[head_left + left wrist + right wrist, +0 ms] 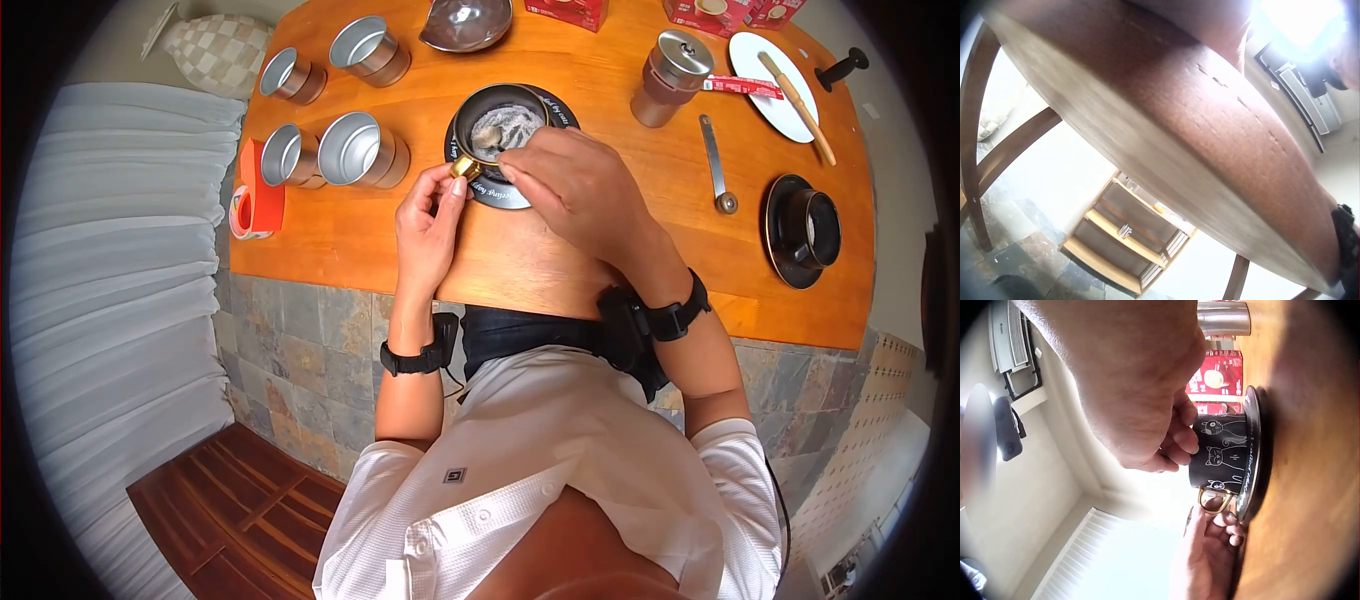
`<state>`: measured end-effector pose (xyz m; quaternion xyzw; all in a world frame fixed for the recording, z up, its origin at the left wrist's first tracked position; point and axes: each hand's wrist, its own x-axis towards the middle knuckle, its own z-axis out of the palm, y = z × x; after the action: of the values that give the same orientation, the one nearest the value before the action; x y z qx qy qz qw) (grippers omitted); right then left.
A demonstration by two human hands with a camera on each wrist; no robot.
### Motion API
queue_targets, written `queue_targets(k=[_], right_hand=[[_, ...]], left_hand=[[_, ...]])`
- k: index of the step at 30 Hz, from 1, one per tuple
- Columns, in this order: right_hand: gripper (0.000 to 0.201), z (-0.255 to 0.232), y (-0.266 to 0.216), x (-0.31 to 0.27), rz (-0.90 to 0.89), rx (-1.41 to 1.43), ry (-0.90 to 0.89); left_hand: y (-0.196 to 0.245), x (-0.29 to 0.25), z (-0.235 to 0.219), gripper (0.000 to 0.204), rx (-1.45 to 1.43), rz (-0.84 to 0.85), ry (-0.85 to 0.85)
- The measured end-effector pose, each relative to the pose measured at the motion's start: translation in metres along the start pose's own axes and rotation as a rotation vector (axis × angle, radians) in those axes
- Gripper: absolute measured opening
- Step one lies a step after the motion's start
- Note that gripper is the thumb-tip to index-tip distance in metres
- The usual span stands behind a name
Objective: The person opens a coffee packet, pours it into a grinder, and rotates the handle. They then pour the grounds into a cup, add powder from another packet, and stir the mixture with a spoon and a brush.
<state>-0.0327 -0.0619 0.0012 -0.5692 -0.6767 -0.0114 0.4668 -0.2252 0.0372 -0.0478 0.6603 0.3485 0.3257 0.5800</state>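
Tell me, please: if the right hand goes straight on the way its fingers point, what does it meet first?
Probably the cup: the right hand points its fingers over the rim. Depth is unclear.

Black cat-print cup (497, 125), gold handle, upright on black saucer (500, 192), pale powder inside.

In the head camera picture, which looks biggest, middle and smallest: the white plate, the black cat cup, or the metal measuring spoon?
1. White plate, biggest.
2. Black cat cup, middle, though partly hidden by the right hand.
3. Metal measuring spoon, smallest: long but thin.
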Motion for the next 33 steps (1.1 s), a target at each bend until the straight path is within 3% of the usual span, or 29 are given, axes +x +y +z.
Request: queue_targets(k=[10, 15, 25, 27, 33], right_hand=[[0.006, -0.008, -0.002, 0.004, 0.080, -0.140, 0.147], [0.012, -0.004, -0.005, 0.002, 0.108, 0.074, 0.028], [0.014, -0.008, 0.000, 0.003, 0.080, -0.085, 0.145], [0.013, -0.012, -0.005, 0.004, 0.163, 0.044, 0.050], [0.015, -0.005, -0.001, 0.003, 0.083, 0.149, -0.002]], left_hand=[[-0.002, 0.001, 0.002, 0.020, -0.006, 0.046, 0.030], [0.000, 0.001, 0.003, 0.020, -0.003, 0.049, 0.021], [-0.002, 0.000, -0.001, 0.023, 0.007, 0.019, -0.014], [-0.001, 0.001, -0.001, 0.023, 0.012, 0.020, -0.010], [0.002, 0.001, 0.003, 0.021, 0.003, 0.034, 0.019]])
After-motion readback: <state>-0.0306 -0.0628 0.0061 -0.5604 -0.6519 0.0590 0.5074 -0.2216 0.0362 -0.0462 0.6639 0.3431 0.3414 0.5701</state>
